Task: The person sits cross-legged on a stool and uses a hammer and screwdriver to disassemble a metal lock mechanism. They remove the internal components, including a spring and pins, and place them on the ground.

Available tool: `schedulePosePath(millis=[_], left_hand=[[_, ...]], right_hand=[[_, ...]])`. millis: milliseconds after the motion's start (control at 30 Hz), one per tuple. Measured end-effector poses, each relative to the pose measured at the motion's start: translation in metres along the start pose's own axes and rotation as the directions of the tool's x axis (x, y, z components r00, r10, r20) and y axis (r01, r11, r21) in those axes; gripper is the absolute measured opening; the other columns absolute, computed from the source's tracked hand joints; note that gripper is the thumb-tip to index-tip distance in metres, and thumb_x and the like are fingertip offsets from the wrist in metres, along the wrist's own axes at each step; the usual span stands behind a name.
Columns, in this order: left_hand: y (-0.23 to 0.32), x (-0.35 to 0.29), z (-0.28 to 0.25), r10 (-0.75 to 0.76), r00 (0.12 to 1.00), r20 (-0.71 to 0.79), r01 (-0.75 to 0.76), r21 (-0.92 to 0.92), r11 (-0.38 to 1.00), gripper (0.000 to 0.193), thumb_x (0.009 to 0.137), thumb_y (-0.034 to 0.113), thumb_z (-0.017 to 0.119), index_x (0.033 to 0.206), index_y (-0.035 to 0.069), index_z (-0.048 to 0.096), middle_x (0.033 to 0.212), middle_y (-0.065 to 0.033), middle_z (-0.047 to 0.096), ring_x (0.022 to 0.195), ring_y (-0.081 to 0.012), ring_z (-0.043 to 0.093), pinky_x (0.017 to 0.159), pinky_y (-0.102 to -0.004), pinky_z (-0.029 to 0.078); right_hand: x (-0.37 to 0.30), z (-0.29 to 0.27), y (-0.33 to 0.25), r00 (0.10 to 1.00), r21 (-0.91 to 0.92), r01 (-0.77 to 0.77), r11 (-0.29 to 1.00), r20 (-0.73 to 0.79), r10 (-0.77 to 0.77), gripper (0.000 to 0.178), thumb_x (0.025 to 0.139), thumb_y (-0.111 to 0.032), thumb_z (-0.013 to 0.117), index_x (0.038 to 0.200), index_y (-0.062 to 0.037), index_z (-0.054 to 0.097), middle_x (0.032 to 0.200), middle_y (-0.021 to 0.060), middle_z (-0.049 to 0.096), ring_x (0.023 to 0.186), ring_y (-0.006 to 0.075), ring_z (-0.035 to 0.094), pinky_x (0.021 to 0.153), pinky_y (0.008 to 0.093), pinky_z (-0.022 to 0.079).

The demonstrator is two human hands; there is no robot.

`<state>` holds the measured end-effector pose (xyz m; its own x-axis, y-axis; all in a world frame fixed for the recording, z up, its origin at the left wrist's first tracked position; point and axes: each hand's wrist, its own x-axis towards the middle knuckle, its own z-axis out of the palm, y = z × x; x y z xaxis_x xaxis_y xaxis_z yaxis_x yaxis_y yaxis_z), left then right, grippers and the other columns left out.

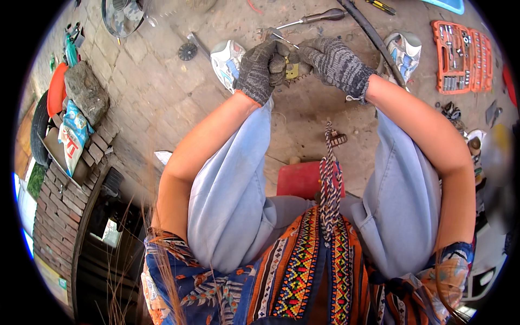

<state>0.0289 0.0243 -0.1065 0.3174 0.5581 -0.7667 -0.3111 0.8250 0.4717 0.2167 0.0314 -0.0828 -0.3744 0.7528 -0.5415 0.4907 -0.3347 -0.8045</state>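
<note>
Both my hands wear dark grey knit gloves and meet in front of my knees. The fingers of my left hand [261, 70] curl round a small yellowish metal piece with a toothed edge [292, 70], partly covered by both gloves. My right hand [333, 60] is closed close beside it, fingertips pressed together. A thin metal rod [286, 41] slants between the two hands, its right end at the right fingertips. How far the right fingers also touch the toothed piece is hidden. Just beyond the hands, a screwdriver with a dark handle [323, 15] lies on the ground.
An orange socket set case [454, 81] lies open at far right. A long dark bar [374, 40] passes by my right shoe [403, 51]. A round toothed part [187, 52] lies left of my left shoe [226, 58]. A large rock [85, 92] sits at left.
</note>
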Motion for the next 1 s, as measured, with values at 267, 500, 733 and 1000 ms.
schedulePosePath(millis=[267, 500, 733, 1000], left_hand=[[0.014, -0.01, -0.003, -0.049, 0.976, 0.212, 0.09, -0.189, 0.978, 0.027, 0.094, 0.028, 0.044, 0.083, 0.007, 0.056, 0.05, 0.0034, 0.036, 0.041, -0.0083, 0.03, 0.039, -0.0237, 0.024], [-0.001, -0.01, 0.005, -0.132, 0.925, 0.356, 0.209, -0.187, 0.96, 0.025, 0.093, 0.03, 0.045, 0.084, 0.009, 0.054, 0.053, 0.005, 0.034, 0.044, -0.0072, 0.03, 0.042, -0.0232, 0.022], [0.002, -0.008, 0.009, -0.032, 0.934, 0.357, -0.049, 0.216, 0.975, 0.036, 0.095, 0.033, 0.043, 0.106, 0.002, 0.059, 0.06, 0.0033, 0.039, 0.052, -0.0055, 0.031, 0.046, -0.0212, 0.025], [-0.004, -0.017, 0.011, -0.176, 0.861, 0.477, 0.031, 0.297, 0.955, 0.036, 0.088, 0.028, 0.056, 0.116, 0.004, 0.056, 0.081, 0.0018, 0.054, 0.068, -0.0049, 0.047, 0.059, -0.0192, 0.04]], right_hand=[[0.0, -0.009, 0.029, 0.908, -0.587, 0.282, 0.759, -0.092, -0.408, 0.029, 0.089, -0.022, 0.051, 0.114, -0.0084, 0.059, 0.109, 0.0136, 0.061, 0.095, 0.0309, 0.058, 0.084, 0.0385, 0.047], [0.002, 0.002, 0.003, 0.802, -0.443, 0.508, 0.739, -0.071, -0.594, 0.03, 0.091, -0.024, 0.046, 0.112, -0.005, 0.058, 0.111, 0.0145, 0.059, 0.101, 0.0308, 0.056, 0.089, 0.037, 0.045], [0.011, -0.046, 0.039, 0.879, -0.276, 0.227, 0.934, -0.355, -0.318, 0.031, 0.093, -0.019, 0.047, 0.119, -0.0034, 0.054, 0.115, 0.0125, 0.057, 0.105, 0.0233, 0.054, 0.09, 0.0329, 0.043], [0.0, -0.037, 0.042, 0.974, -0.108, 0.177, 0.978, -0.125, -0.189, 0.034, 0.089, -0.022, 0.055, 0.117, -0.0042, 0.056, 0.101, 0.0123, 0.061, 0.097, 0.0213, 0.057, 0.086, 0.0313, 0.045]])
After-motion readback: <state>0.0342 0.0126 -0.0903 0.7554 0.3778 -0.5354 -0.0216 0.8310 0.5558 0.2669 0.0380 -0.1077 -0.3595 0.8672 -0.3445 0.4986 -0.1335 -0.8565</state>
